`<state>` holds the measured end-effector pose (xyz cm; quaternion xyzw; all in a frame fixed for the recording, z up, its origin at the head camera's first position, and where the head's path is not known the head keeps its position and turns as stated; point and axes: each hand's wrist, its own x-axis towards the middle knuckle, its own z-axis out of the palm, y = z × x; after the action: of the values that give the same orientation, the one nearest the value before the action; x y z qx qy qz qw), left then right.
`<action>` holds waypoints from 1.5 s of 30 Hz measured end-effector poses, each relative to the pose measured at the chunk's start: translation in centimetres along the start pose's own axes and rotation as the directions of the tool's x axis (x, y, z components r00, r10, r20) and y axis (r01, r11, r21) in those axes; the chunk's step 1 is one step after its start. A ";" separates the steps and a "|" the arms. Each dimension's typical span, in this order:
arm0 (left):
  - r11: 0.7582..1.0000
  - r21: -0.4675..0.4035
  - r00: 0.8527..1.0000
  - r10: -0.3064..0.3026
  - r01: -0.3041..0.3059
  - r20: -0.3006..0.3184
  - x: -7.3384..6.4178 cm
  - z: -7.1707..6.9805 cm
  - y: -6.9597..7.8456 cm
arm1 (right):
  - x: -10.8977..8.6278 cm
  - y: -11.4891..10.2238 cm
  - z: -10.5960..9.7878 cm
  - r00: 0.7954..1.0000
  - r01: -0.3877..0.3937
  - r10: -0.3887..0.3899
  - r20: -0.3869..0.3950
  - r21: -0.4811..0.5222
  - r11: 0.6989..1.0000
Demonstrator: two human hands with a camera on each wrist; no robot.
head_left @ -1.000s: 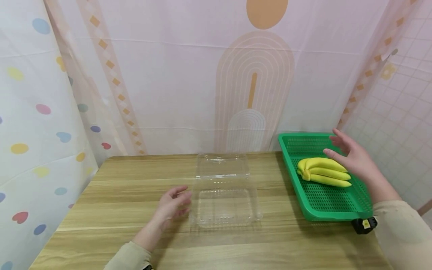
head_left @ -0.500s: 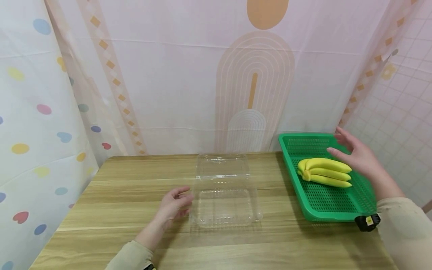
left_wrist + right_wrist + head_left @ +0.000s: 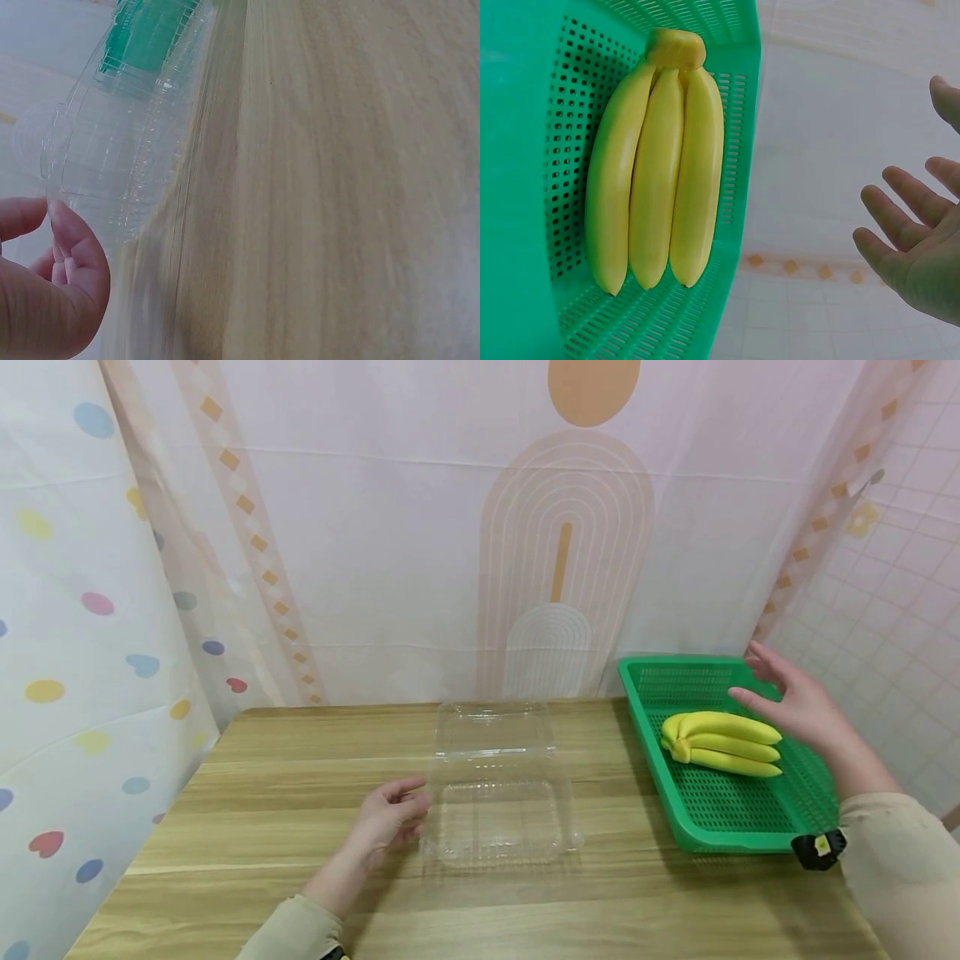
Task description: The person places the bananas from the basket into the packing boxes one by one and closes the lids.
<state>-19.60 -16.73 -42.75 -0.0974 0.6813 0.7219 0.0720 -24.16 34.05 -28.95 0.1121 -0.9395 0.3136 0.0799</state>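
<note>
A clear plastic clamshell box (image 3: pixel 498 822) lies with its lid raised on the wooden table, mid-view. Beside its left edge is my left hand (image 3: pixel 386 818), fingers loosely bent; in the left wrist view the fingertips (image 3: pixel 71 225) appear right at the box's rim, and whether they touch it is unclear. A bunch of yellow bananas (image 3: pixel 720 743) lies in a green plastic basket (image 3: pixel 671 797) on the right. My right hand (image 3: pixel 802 706) hovers over the basket's right side with spread fingers. The right wrist view shows that hand (image 3: pixel 922 240) holding nothing, apart from the bananas (image 3: pixel 656 172).
The wooden tabletop (image 3: pixel 285 777) reaches back to a patterned curtain (image 3: pixel 390 568). Another curtain (image 3: pixel 82 652) with coloured dots hangs on the left, and a grid-patterned one (image 3: pixel 885 610) on the right.
My right hand has shifted slightly to the right above the basket. My left hand has edged a little nearer the box. Box, basket and bananas stay in place.
</note>
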 end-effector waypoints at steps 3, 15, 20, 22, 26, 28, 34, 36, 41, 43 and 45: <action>1.000 0.003 1.000 -0.001 0.001 -0.003 -0.1 0.0 0.1 | 0.1 0.1 0.0 1.000 0.017 -0.017 0.004 -0.026 1.000; 1.000 0.021 1.000 -0.012 0.012 0.008 0.1 -0.1 0.0 | 0.9 0.7 0.0 0.995 0.083 -0.076 0.063 -0.117 0.990; 1.000 0.011 1.000 -0.007 0.007 0.010 0.1 -0.1 -0.1 | 1.5 1.2 0.3 0.988 0.136 -0.122 0.094 -0.170 0.976; 1.000 0.008 1.000 -0.006 0.006 0.009 0.1 -0.1 -0.1 | 1.8 1.3 0.4 0.985 0.152 -0.133 0.107 -0.195 0.969; 1.000 0.008 1.000 -0.005 0.005 0.006 0.1 -0.1 -0.2 | 2.2 1.6 0.5 0.981 0.163 -0.131 0.140 -0.243 0.956; 1.000 0.011 1.000 -0.004 0.004 0.004 0.2 -0.1 -0.2 | 2.4 1.7 0.6 0.981 0.157 -0.118 0.154 -0.266 0.951; 1.000 0.018 1.000 -0.003 0.004 -0.005 0.3 -0.2 -0.3 | 2.9 1.9 1.0 0.982 0.134 -0.084 0.168 -0.315 0.940; 1.000 0.019 1.000 -0.001 0.002 -0.006 0.3 -0.2 -0.3 | 3.2 2.1 1.1 0.982 0.127 -0.075 0.170 -0.315 0.941; 1.000 0.018 1.000 0.002 -0.002 -0.010 0.1 -0.2 -0.3 | 3.6 2.7 1.5 0.982 0.110 -0.059 0.182 -0.287 0.952; 1.000 0.019 1.000 0.002 -0.001 -0.010 0.1 -0.2 -0.3 | 3.7 3.0 1.6 0.981 0.105 -0.055 0.188 -0.268 0.958; 1.000 0.021 1.000 0.003 -0.002 -0.009 0.0 -0.2 -0.2 | 3.7 3.2 1.8 0.979 0.095 -0.047 0.196 -0.243 0.965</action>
<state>-19.50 -16.91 -42.96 -0.0988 0.6893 0.7143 0.0691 -28.75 34.90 -31.38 0.1642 -0.9703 0.1770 0.0152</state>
